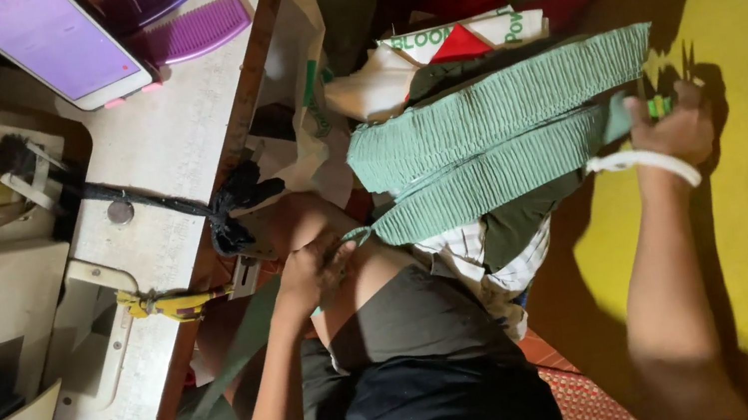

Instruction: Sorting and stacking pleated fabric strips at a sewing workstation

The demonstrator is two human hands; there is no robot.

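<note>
Green pleated fabric strip point(495, 144), doubled in two bands, stretched over the lap between both hands. Left hand point(311, 269) closed on its narrow end at the knee; right hand point(674, 129) (white bangle point(642, 163) at wrist) pinching the far end. Sewing table point(170, 143) alongside.

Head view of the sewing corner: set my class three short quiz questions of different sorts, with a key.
1. True or false: the right hand wears a white bangle at the wrist.
2. What do both hands hold stretched between them?
A. a purple comb
B. a green pleated cloth strip
C. a phone
3. Fill in: the left hand grips the strip near the person's ____.

Key: 1 true; 2 B; 3 knee.
</note>
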